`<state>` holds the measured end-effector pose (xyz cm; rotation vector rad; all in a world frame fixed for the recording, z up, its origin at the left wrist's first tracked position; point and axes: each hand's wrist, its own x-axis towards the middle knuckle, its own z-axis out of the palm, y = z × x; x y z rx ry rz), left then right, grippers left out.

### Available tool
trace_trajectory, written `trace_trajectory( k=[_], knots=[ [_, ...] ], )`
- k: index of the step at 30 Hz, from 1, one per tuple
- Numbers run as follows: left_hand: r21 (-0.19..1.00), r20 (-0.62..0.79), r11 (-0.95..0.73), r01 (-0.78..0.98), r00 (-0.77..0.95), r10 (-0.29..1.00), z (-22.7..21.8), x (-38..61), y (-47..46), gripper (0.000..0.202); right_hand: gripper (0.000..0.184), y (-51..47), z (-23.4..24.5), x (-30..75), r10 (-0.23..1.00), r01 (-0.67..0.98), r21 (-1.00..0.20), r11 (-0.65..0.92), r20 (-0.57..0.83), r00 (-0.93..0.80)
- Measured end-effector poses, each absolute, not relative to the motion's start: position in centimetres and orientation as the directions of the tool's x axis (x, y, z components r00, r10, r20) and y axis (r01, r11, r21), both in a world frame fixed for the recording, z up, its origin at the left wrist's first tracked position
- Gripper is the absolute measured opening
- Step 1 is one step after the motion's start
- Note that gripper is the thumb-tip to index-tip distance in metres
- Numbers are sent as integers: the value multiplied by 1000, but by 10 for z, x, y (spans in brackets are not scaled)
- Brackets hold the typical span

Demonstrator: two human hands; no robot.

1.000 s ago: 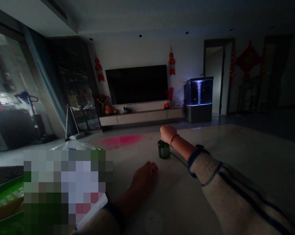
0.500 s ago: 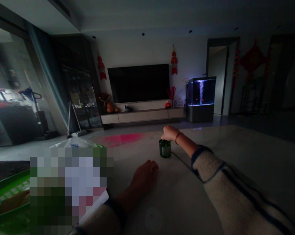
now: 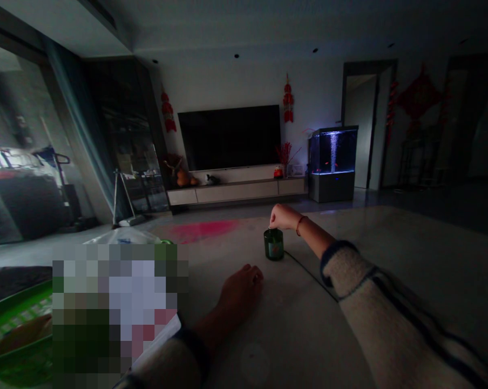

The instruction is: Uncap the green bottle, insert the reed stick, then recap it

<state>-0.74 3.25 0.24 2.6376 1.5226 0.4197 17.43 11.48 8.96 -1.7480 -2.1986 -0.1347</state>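
Observation:
A small dark green jar (image 3: pixel 273 245) with a reddish label stands on the pale table top (image 3: pixel 390 254). My right hand (image 3: pixel 282 216) hovers just above it, fingers pinched together at the jar's top; what they pinch is too small to make out. A red band circles that wrist. My left hand (image 3: pixel 241 292) rests on the table nearer to me, fingers curled loosely downward, holding nothing that I can see. Both arms wear a cream sleeve with dark stripes.
A green basket (image 3: pixel 13 335) with something in it sits at the lower left, beside a blurred-out patch. A plastic bag (image 3: pixel 122 236) lies behind. Across the dim room are a television (image 3: pixel 230 138), a low cabinet (image 3: pixel 236 192) and a lit fish tank (image 3: pixel 333 154).
My right hand has risen slightly from gripping the jar's top to pinching just above it. The view shifted a little. My left hand stayed put.

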Motion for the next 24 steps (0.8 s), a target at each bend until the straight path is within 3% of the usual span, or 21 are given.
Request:
trace_trajectory(
  k=[10, 24],
  knots=[
    [191, 205, -511, 838, 475, 856, 2, -7, 32, 22, 21, 115, 91, 171, 939, 980, -113, 164, 324, -120],
    [206, 235, -533, 820, 487, 841, -3, -10, 34, 22, 25, 101, 100, 163, 950, 976, -12, 218, 230, -210]
  ],
)
